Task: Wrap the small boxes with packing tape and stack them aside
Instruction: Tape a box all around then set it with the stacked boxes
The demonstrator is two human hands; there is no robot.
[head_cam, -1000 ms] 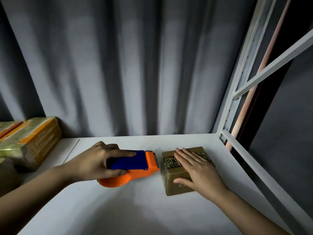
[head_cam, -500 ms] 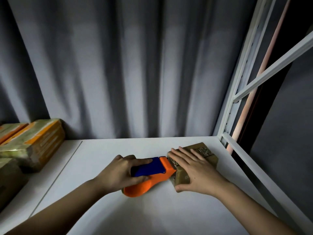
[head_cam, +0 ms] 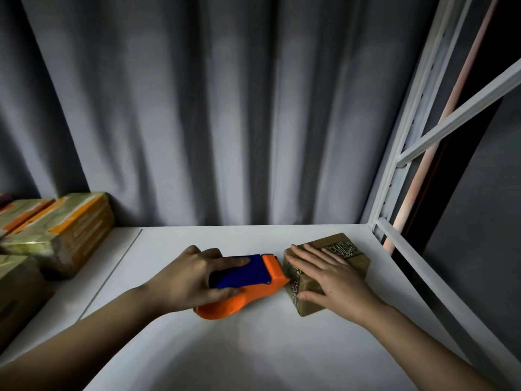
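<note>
A small brown box with printed lettering lies on the white table, right of centre. My right hand lies flat on its top, fingers straight and spread, thumb against the near side. My left hand grips an orange and blue tape dispenser, fingers curled over the blue part. The dispenser's orange front edge touches the box's left side.
Several wrapped boxes with orange markings are stacked at the left on the table's edge. A grey curtain hangs behind. A white metal frame runs along the right side, with a rail along the table's right edge.
My left hand has carried the dispenser rightward until its front edge meets the box. The box has turned slightly under my right hand, which stays flat on it.
</note>
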